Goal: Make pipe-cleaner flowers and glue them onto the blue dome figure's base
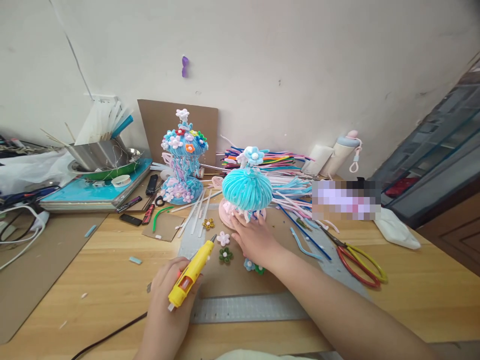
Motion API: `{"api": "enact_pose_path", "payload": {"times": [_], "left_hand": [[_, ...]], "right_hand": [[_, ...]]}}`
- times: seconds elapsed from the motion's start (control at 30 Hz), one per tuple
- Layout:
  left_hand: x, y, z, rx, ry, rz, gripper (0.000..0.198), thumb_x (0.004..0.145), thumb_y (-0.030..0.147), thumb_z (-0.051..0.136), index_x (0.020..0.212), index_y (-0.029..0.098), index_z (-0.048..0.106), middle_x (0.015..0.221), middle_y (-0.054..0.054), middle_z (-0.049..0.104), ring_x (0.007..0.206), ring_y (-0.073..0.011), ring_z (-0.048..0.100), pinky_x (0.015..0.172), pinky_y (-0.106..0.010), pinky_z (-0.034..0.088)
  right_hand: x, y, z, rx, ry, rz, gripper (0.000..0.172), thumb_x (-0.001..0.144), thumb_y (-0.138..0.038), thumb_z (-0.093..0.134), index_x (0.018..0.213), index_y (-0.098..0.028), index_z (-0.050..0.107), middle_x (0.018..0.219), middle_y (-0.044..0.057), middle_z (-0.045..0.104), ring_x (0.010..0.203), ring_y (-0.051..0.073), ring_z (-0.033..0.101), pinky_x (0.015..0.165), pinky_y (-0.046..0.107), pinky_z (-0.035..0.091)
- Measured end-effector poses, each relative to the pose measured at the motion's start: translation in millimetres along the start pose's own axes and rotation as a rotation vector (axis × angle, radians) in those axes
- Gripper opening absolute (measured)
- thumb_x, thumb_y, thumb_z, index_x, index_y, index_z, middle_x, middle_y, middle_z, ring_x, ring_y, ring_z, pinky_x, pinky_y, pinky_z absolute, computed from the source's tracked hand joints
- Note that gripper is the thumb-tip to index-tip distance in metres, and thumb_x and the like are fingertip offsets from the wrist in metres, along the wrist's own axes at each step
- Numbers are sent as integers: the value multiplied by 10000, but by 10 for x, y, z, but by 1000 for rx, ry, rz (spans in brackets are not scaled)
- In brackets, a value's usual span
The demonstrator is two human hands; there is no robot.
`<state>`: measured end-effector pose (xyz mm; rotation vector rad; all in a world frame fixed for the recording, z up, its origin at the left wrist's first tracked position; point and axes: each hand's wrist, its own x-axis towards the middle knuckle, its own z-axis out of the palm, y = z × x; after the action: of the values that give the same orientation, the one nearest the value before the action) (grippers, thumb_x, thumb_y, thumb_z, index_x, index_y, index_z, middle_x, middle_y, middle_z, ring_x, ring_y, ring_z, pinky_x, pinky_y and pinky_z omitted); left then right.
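My left hand (167,295) is closed round a yellow glue gun (191,272) whose nozzle points up and away toward the middle of the table. My right hand (255,237) reaches forward, fingers resting on the pink base (225,210) of a blue fuzzy dome-shaped craft (246,187) topped by a pale blue flower. Whether those fingers pinch anything is hidden. Small pipe-cleaner flowers lie close by: a pink one (223,238), a green one (225,255), and a blue-and-green pair (254,266) under my wrist.
A taller decorated blue craft (183,160) stands behind, before a cardboard sheet (157,125). Coloured pipe cleaners (277,167) pile at the right, red-and-yellow scissors (360,262) beyond. A steel basin (99,155), books and cables crowd the left. A grey cutting mat (255,306) lies near me.
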<state>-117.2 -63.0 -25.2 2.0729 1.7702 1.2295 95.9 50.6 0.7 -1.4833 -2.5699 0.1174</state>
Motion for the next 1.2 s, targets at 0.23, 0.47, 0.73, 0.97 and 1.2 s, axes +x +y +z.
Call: {"api": "enact_pose_path", "payload": {"times": [0.23, 0.47, 0.73, 0.97, 1.2], "left_hand": [[6, -5, 4, 22, -6, -6, 120, 839, 298, 547, 945, 242, 544, 992, -40, 579, 960, -213, 544, 826, -351, 442], [13, 28, -6, -3, 40, -39, 134, 847, 297, 529, 969, 242, 533, 994, -46, 579, 963, -215, 552, 833, -350, 457], [-75, 457, 22, -11, -153, 177, 266, 790, 160, 526, 1045, 237, 528, 1108, -90, 546, 1031, -227, 555, 832, -340, 502], [-93, 851, 256, -38, -369, 297, 634, 661, 48, 457, 1285, 145, 404, 1308, -188, 433, 1233, -297, 430, 978, -479, 435], [52, 1173, 167, -102, -603, 487, 908, 570, 19, 441, 1436, 212, 251, 1422, -95, 399, 1284, -247, 406, 1032, -389, 417]], "right_hand": [[26, 0, 67, 14, -18, -26, 509, 926, -312, 339, 1410, -156, 323, 1512, 92, 216, 1358, 256, 269, 1083, 576, 58], [-562, -213, -370, 165, -111, -110, 536, 828, -132, 424, 1364, -116, 424, 1487, 148, 258, 1381, 282, 213, 1107, 542, 10], [-1174, -532, -401, 1440, -491, -80, 717, 820, -333, 568, 1447, -287, 222, 1454, 81, 362, 1300, 238, 387, 1041, 407, 329], [-1371, -462, -5, 1994, -313, 136, 608, 699, -381, 728, 1231, -267, 458, 1201, 56, 584, 1094, 224, 562, 936, 389, 419], [-1576, -266, 201, 1906, 123, 300, 375, 766, -392, 670, 1099, -255, 564, 1125, 74, 628, 1056, 236, 571, 932, 437, 424]]}}
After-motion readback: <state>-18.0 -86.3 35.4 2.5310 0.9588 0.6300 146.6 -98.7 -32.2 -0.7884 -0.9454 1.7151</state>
